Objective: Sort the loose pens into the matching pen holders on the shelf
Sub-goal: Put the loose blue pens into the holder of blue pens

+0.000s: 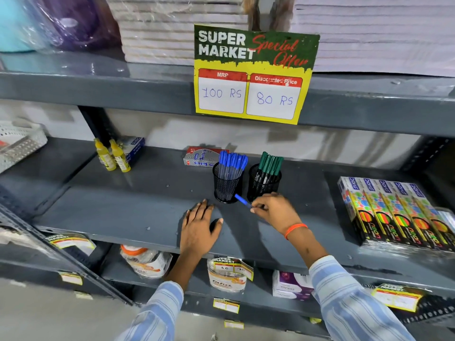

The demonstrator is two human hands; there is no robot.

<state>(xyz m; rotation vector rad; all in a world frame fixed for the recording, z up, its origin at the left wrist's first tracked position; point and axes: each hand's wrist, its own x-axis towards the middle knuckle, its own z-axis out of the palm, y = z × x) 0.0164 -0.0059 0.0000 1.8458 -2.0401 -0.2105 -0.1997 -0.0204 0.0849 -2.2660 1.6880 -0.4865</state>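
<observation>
So the big thing here is the grey metal shelf (128, 205), and I'll place everything off the blue-pen holder (227, 184), the black mesh cup standing near the middle of it.

Well off to that holder's right, a row of neon pencil boxes (394, 212) lies along the shelf. Above it, hanging from the next shelf edge, is the yellow and green price sign (253, 75). Just behind it lies a flat red and silver box (199, 157), and further back to its left stand two yellow bottles (113, 156).

Right beside it on the right, close but I can't tell if touching, is the green-pen holder (264, 184), full of green-capped pens. The blue one is packed with blue caps too.

In front of the holder, the left hand (199, 232) lies flat on the shelf, fingers spread, holding nothing. The right hand (275, 210) is down at the foot of the two cups, thumb and fingertips pinching the last loose blue pen (242, 200), which points up-left at the base of the blue-pen holder, low over the shelf or just off it.

Looks like the final pickup to me; I don't see any other stray pens. Next move would be to lift it, tip it upright above the rim, and drop it in among the blue ones. It's crowded in there, so it'll need a gap.
</observation>
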